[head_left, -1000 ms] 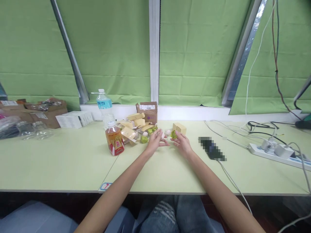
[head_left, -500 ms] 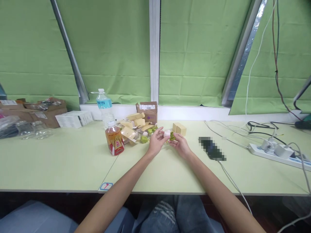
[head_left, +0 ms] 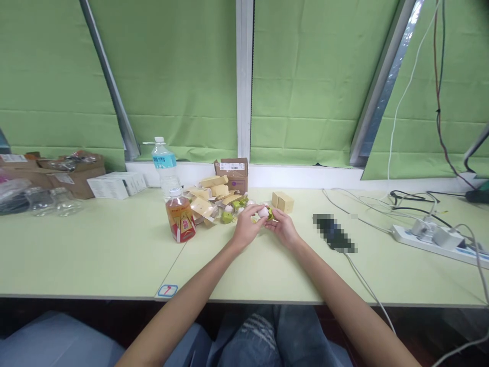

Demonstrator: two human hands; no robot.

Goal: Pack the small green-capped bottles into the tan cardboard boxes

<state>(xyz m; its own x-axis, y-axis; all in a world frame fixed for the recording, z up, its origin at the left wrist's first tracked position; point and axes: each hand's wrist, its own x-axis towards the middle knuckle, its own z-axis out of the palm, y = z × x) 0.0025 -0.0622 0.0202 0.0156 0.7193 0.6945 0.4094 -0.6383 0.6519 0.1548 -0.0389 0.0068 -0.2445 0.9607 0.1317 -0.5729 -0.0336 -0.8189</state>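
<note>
Both hands meet over the desk (head_left: 223, 270), fingers drawn in narrow rather than spread. The left hand (head_left: 245, 228) pinches a white ball (head_left: 263, 212) between thumb and fingers, and the right hand (head_left: 286, 228) has its fingertips around a green piece (head_left: 270, 214) just beside it. Ball and piece sit side by side between the two hands; whether they touch is too small to tell. Such a light fingertip hold seems chosen because both things are small, and it leaves the palms out of the way. Facing each other, the hands can probably steady one thing against the other, and working straight in front of the body likely makes this easier to see.

Up and to the left lies a heap of yellow boxes (head_left: 219, 191), with a loose green lump (head_left: 227, 217) at its near edge, perhaps kept there for an easy reach. A brown carton (head_left: 235, 176) stands behind the heap. One yellow block (head_left: 283, 202) is set apart, behind the right hand. The drink bottle (head_left: 181, 216) stands upright left of the hands, likely far enough off not to be knocked. The phone (head_left: 334, 234) lies to the right, its cord (head_left: 369, 287) running off the near edge.
</note>
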